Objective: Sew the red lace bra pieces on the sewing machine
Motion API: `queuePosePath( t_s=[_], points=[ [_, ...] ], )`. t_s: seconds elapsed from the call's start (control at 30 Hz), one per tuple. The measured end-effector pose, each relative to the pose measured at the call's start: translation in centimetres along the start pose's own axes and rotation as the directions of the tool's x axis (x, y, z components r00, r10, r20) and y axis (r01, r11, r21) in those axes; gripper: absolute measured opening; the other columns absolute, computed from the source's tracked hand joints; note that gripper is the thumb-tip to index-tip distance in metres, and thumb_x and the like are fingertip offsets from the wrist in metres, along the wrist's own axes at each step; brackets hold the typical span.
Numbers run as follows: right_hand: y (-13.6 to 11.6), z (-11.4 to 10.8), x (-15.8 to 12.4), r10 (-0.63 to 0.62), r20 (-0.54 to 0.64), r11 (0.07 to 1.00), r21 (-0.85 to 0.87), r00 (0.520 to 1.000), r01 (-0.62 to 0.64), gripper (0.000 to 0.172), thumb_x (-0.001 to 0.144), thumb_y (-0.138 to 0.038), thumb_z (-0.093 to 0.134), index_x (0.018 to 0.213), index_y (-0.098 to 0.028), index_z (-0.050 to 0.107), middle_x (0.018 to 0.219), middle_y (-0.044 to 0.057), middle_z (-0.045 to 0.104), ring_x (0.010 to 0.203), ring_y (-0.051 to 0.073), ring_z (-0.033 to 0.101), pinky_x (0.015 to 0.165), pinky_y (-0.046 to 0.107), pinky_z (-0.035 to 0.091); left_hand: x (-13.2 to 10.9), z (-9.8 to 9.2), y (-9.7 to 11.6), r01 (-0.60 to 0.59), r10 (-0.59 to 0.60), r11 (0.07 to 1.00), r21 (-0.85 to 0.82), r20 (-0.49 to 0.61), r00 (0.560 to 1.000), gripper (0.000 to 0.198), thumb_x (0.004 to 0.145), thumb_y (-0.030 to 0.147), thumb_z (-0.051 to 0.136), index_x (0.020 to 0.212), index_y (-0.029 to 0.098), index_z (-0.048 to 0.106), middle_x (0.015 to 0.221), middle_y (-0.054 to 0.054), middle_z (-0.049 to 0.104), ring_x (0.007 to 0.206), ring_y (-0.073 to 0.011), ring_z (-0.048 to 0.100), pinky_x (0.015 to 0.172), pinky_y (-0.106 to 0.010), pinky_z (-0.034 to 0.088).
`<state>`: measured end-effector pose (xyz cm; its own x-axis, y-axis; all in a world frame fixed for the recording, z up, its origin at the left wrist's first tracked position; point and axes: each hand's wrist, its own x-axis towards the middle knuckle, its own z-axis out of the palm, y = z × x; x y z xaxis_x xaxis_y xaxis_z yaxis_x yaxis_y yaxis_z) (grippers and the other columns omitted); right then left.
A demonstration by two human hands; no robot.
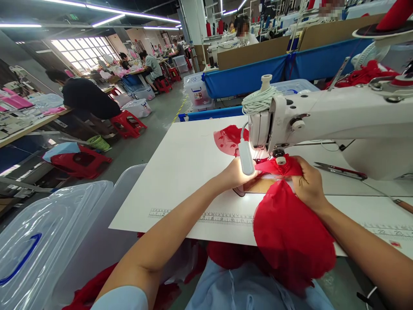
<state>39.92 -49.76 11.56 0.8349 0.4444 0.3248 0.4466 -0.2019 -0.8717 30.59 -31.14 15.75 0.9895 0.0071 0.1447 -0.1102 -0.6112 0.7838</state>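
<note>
A white sewing machine (309, 116) stands on the white table (180, 172), its lamp (246, 157) shining on the needle area. Red fabric (293, 232) runs from under the machine head down over the table's front edge toward my lap. My left hand (237, 173) is beside the needle area, its fingers closed at the left end of the fabric and partly hidden behind the lamp. On the other side, my right hand (308, 181) grips the fabric's right edge, thumb and fingers pressed together. Behind the lamp lies another sheer red piece (227, 140).
Thread snips (340, 171) lie right of my right hand, near a wooden-handled tool (403, 205). A ruler strip (226, 218) runs along the table's front. Clear plastic bins (54, 232) stand at the left. A red thread cone (395, 15) tops the machine. Other people sit farther back.
</note>
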Motion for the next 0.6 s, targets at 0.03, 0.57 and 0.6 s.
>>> queuePosePath(
  t_s=[0.03, 0.57, 0.6],
  points=[
    [-0.1, 0.0, 0.0, -0.022, 0.011, 1.0, -0.015, 1.0, 0.022, 0.016, 0.076, -0.027, 0.049, 0.09, -0.025, 0.057, 0.073, 0.0, 0.069, 0.066, 0.022, 0.067, 0.063, 0.032, 0.053, 0.1, -0.1, -0.1, -0.017, 0.016, 1.0, 0.025, 0.013, 1.0, 0.037, 0.086, 0.02, 0.054, 0.061, 0.021, 0.028, 0.058, 0.006, 0.032, 0.054, -0.0082, 0.032, 0.05, -0.023, 0.032],
    [1.3, -2.0, 0.6, -0.5, 0.565, 0.746, -0.105, 0.657, 0.658, 0.041, 0.088, -0.004, 0.035, 0.117, -0.022, 0.057, 0.103, 0.008, 0.065, 0.085, 0.017, 0.062, 0.07, 0.028, 0.049, -2.7, 3.6, -3.6, -0.32, 0.426, 0.6, 0.733, 0.046, 0.903, 0.023, 0.081, 0.003, 0.043, 0.068, 0.018, 0.054, 0.068, 0.0, 0.05, 0.055, -0.0121, 0.042, 0.046, -0.025, 0.027],
    [1.4, -1.7, 0.4, -0.511, 0.553, 0.707, -0.165, 0.659, 0.687, 0.045, 0.085, -0.001, 0.033, 0.116, -0.022, 0.058, 0.099, 0.007, 0.065, 0.08, 0.017, 0.06, 0.065, 0.027, 0.046, -2.7, 3.6, -3.5, -0.325, 0.436, 0.585, 0.743, 0.049, 0.899, 0.023, 0.083, 0.003, 0.043, 0.07, 0.018, 0.055, 0.069, 0.0, 0.051, 0.056, -0.0121, 0.042, 0.046, -0.025, 0.027]
  ],
)
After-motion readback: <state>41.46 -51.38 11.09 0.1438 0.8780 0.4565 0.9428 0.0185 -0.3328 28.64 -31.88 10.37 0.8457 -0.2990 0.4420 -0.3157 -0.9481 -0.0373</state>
